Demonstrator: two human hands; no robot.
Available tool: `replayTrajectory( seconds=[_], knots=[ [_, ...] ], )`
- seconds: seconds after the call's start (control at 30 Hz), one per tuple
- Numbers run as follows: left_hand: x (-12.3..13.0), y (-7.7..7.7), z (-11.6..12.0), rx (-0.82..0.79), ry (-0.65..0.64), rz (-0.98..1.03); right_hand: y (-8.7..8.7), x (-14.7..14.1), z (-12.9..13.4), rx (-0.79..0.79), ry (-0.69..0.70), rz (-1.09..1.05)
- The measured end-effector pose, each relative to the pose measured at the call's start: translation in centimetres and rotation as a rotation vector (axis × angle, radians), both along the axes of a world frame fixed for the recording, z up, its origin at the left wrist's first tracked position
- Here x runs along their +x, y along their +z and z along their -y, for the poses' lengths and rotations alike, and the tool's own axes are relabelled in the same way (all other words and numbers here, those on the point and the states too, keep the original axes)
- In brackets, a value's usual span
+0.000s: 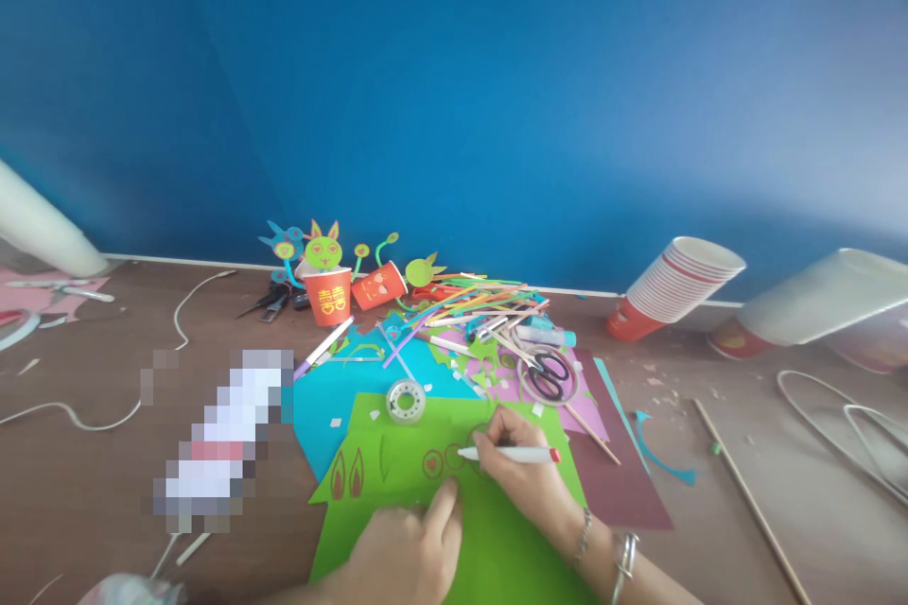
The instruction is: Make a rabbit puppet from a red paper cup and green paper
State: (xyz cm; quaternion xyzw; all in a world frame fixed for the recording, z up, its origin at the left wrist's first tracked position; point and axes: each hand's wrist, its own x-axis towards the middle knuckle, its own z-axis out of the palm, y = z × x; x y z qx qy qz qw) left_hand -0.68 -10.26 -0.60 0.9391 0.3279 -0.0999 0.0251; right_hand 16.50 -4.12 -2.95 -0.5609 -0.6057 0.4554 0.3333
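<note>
A green paper sheet (pixel 511 544) lies at the near middle, bearing red-brown outlines of two pointed shapes at its left and circles near its centre. My right hand (pixel 521 473) is closed on a white marker (pixel 521 455) with a red end, its tip at a circle on the sheet. Just below the circles, my left hand (pixel 411 544) rests on the paper, its index finger stretched out and the other fingers partly hidden. A roll of clear tape (pixel 406 402) sits on the sheet's far edge.
Behind are blue paper (pixel 312 425), black scissors (pixel 550 373), a pile of colored sticks (pixel 475 302) and red cups (pixel 329 296) with paper animal figures. Stacked cups (pixel 673 288) lean at the right; a wooden stick (pixel 752 501) lies nearer.
</note>
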Motion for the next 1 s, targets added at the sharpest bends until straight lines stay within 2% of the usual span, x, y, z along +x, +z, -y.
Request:
replayTrajectory(
  seconds=[0.33, 0.57, 1.0],
  knots=[
    [-0.03, -0.06, 0.11, 0.042, 0.029, 0.052, -0.08, -0.11, -0.13, -0.016, 0.008, 0.132],
    [-0.03, 0.06, -0.07, 0.031, 0.000, 0.041, -0.07, -0.18, -0.08, 0.010, 0.006, 0.183],
    [-0.01, 0.18, -0.24, -0.019, 0.011, 0.026, 0.19, -0.25, -0.07, 0.004, 0.041, 0.141]
  ],
)
